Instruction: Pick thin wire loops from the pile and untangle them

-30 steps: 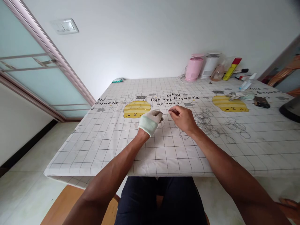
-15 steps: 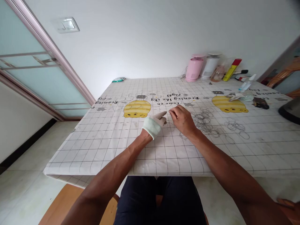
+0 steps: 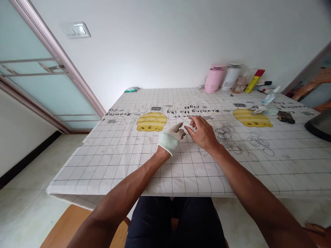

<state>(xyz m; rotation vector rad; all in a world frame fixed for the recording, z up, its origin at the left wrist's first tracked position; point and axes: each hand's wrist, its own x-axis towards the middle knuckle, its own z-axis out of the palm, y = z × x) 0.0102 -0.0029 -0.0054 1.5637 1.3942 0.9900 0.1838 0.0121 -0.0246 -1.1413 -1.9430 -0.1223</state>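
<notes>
My left hand (image 3: pixel 172 135), in a white glove with a pale green cuff, is over the middle of the table with its thumb and fingers closed. A faint thin dark wire (image 3: pixel 186 122) shows at its fingertips; how far it runs is hard to make out. Just to the right, my bare right hand (image 3: pixel 203 132) has its thumb and forefinger apart, with nothing plainly held. Beside and partly behind the right hand lies a tangled heap of thin dark wire loops (image 3: pixel 227 136). A smaller cluster of loops (image 3: pixel 257 139) lies farther right.
A grid-patterned tablecloth (image 3: pixel 124 165) covers the table. At the back right stand a pink device (image 3: pixel 214 79), a white device (image 3: pixel 231 77), bottles and a yellow-red can (image 3: pixel 254 81). A crumpled glove (image 3: pixel 266 109), a dark packet (image 3: pixel 286 117) and a green packet (image 3: pixel 131 89) also lie there.
My right thumb and forefinger have come apart from a pinch, and the hand has opened slightly. My left hand stays nearly in place, closed. The view has tilted slightly.
</notes>
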